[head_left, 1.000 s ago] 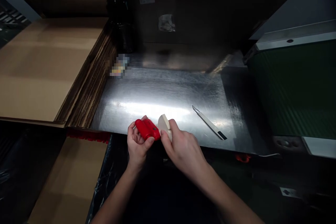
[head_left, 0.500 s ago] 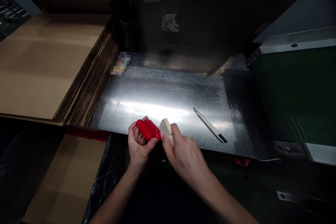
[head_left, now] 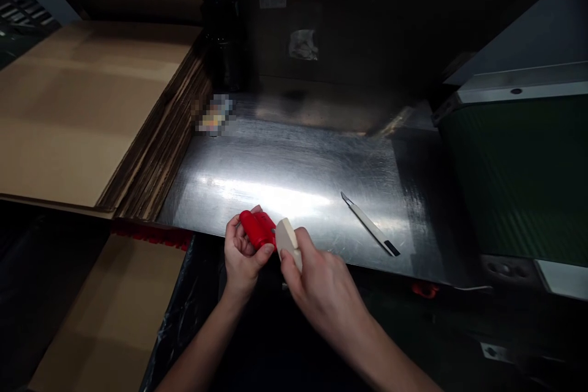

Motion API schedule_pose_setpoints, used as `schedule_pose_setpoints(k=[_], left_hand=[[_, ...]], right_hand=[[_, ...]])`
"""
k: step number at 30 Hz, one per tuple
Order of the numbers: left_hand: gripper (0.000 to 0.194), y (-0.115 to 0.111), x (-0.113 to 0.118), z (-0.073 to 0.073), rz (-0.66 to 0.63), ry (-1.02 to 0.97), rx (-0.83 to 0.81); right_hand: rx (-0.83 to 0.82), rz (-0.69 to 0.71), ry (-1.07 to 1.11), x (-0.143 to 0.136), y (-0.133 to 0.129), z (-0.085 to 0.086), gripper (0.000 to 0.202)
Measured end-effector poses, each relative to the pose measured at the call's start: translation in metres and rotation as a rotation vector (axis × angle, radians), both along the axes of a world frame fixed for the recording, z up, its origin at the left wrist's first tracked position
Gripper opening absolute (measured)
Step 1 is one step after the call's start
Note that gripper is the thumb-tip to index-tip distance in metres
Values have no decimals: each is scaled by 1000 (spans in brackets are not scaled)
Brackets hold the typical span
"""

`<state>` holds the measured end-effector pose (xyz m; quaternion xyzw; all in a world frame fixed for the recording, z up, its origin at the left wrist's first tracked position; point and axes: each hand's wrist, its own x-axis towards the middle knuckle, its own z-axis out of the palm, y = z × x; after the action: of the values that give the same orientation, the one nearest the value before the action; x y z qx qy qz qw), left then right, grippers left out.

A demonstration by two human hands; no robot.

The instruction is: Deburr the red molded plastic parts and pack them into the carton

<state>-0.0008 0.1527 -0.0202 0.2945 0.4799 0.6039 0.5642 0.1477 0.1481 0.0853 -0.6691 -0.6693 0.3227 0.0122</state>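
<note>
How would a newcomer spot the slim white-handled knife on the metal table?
Find the shiny grey metal table, right of the tall brown cardboard stack. The slim white-handled knife lies near the front edge, to the right of the right hand. Unlike the thick cream block in that hand, it is long and thin, with a narrow blade and a black patch.

The person's bare left hand (head_left: 243, 262) had slim fingers and a rounded thumb tip with a short nail. The bare right hand (head_left: 324, 282) looked broad across its back, its knuckles softly ridged. The left forearm (head_left: 206, 340) and right forearm (head_left: 379, 346), both uncovered down to the view's lower edge, tapered toward narrow wrists. Between them, deep shadow hid any clothing.
</note>
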Motion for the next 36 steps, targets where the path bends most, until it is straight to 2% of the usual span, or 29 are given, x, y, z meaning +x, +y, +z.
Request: schedule_pose_setpoints(k=[10, 14, 18, 21, 23, 25, 28, 30, 31, 33, 34, 36], left_hand=[[86, -1, 0, 0, 16, -36, -15], [83, 0, -1, -1, 35, -106, -28], [78, 2, -5, -3, 53, -161, -40], [76, 4, -7, -2, 47, -202, -51], [76, 5, -7, -2, 52, -225, -53], [75, 7, -7, 0, 50, -246, -56], [76, 3, -14, 3, 10, -286, -72], [78, -6, -26, 4, -95, -362, -96], [79, -13, -33, 3, -193, -430, -121], [89, -31, -50, -3, -460, -604, -189], [95, -41, -57, -8, -581, -681, -245], [102, -60, -67, -22, -727, -770, -337]], right_hand=[[73, -26, -45, -1, -3, -6, 24], [46, -6, 10, 2, -5, -7, 25], [117, -161, -89, 28, 14, -17, 30], [163, -187, -44, 52, 39, -30, 32], [248, -217, -10, 62, 51, -37, 33], [352, -291, 11, 64, 51, -42, 35], [397, -336, 120, 58, 17, -45, 37], [340, -292, 236, 52, -26, -52, 37], [306, -288, 279, 51, -50, -59, 35], [245, -333, 315, 57, -95, -81, 27], [228, -397, 305, 66, -114, -95, 24], [226, -585, 251, 94, -141, -126, 24]])
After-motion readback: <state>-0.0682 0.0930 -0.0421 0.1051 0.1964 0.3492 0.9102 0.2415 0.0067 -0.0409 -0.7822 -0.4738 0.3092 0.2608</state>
